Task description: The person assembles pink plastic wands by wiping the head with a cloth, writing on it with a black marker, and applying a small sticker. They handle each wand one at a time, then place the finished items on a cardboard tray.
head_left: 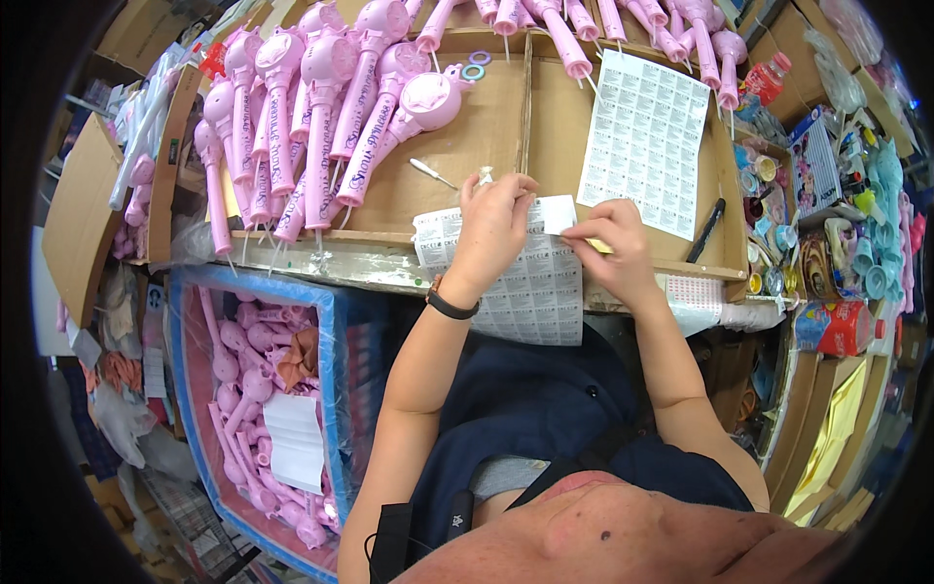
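Observation:
My left hand point(493, 226) and my right hand point(611, 251) meet over a white sheet of small printed stickers point(530, 282) that hangs off the front edge of a cardboard work tray point(467, 146). The left hand's fingers pinch a small pale piece by its top. The right hand pinches the sheet's upper right corner, where one white label sticks up. A black band circles my left wrist. A second sticker sheet point(644, 136) lies flat on the tray to the right.
Several pink toy wands point(321, 107) are piled at the tray's back left and top. A blue-rimmed box point(258, 389) at lower left holds more pink wands. A black pen point(705, 231) lies on the tray. Cluttered shelves point(827, 214) stand on the right.

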A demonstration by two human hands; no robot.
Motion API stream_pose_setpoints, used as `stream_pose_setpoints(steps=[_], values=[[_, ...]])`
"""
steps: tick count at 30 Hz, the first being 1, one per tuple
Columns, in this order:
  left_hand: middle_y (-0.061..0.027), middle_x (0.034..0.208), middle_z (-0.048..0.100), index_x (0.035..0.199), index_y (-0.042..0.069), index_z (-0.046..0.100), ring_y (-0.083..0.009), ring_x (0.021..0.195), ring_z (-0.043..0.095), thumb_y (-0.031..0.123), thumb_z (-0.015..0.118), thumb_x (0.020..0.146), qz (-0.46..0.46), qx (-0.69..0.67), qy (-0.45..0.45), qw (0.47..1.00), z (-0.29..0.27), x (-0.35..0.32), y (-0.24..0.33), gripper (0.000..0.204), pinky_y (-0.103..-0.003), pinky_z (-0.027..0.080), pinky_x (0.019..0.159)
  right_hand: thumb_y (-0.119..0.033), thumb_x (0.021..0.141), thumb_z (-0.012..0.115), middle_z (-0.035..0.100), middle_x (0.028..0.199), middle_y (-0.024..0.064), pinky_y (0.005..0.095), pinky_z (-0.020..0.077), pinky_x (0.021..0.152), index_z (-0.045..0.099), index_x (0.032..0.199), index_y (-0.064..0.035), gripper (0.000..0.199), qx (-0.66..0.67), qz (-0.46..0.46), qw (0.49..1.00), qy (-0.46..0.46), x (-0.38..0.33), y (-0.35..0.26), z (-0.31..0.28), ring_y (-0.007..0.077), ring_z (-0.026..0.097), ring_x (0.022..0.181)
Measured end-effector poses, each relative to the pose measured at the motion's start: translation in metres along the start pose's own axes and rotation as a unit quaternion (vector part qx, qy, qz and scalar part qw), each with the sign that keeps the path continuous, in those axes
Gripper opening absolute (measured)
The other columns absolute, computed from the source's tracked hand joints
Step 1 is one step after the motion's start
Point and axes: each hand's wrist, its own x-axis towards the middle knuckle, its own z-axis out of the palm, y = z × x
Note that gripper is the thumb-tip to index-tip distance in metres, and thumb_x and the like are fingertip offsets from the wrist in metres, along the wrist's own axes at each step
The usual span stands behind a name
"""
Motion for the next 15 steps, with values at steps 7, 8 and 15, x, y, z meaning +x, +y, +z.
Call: stream_pose_setpoints(steps=[7,8,15], values=[[-0.0034,0.084,0.065,0.112,0.006,0.056,-0.0223,0.095,0.060,0.005,0.054,0.090,0.030,0.023,0.025,0.999,0.005,-0.001,0.006,0.022,-0.049,0.024,0.108,0.000,0.081,0.066,0.064,0.099,0.0110,0.0316,0.0472,0.084,0.047,0.134,-0.0050,0.056,0.110,0.115,0.987,0.033,0.018,-0.004,0.012,0.0238,0.060,0.093],[-0.0035,0.084,0.065,0.110,0.007,0.057,-0.0223,0.094,0.060,0.006,0.056,0.089,0.033,0.013,0.029,0.999,0.004,-0.001,0.008,0.021,-0.049,0.025,0.108,-0.001,0.082,0.065,0.064,0.102,0.0120,0.0324,0.0475,0.085,0.043,0.138,-0.0058,0.061,0.020,0.074,0.997,-0.012,0.021,-0.005,0.016,0.0246,0.061,0.096],[-0.0049,0.081,0.063,0.092,0.007,0.065,-0.0231,0.086,0.059,0.016,0.065,0.086,0.079,0.082,-0.050,0.992,-0.025,-0.008,0.005,0.011,-0.048,0.029,0.104,-0.002,0.085,0.064,0.068,0.093,0.0124,0.0338,0.0503,0.081,0.032,0.144,-0.0077,0.068,0.139,0.203,0.966,-0.084,0.027,-0.009,0.007,0.0250,0.067,0.087]])
